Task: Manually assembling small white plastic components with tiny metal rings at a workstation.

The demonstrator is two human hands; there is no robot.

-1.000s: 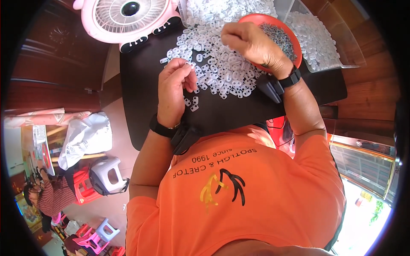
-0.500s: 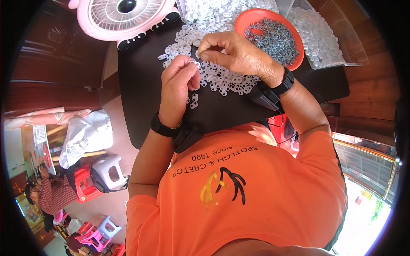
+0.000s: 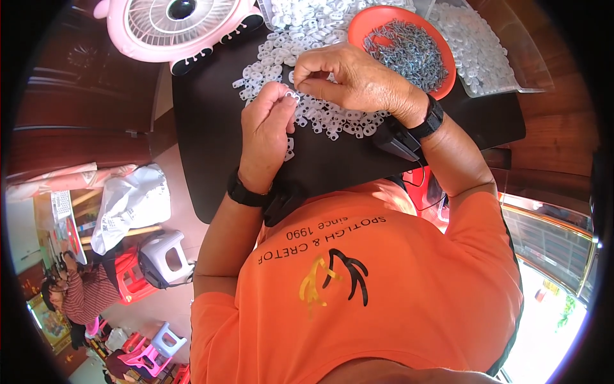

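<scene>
Between the thumb and forefinger of my left hand (image 3: pixel 263 131) is a small white plastic piece with holes (image 3: pixel 292 96). Just beside it, my right hand (image 3: pixel 368 80) has its thumb and forefinger pinched together; whatever is between their tips is too small or hidden to make out. The fingertips of both hands are almost meeting over the dark table (image 3: pixel 211 141). Beneath and around them lies a loose pile of similar white pieces (image 3: pixel 332 121). Beyond my right hand, an orange-red bowl (image 3: pixel 357 25) holds many small metal screws (image 3: pixel 409 57).
A pink fan (image 3: pixel 182 32) stands at the far left of the table. Clear bins of white pieces (image 3: pixel 470 51) are at the back. A black device (image 3: pixel 395 142) with a cable sits at the near edge. Stools (image 3: pixel 167 256) and people are off to the left.
My right hand has shifted very slightly left and up in the picture, along with a small shift of the whole view. Both hands keep their pinch.
</scene>
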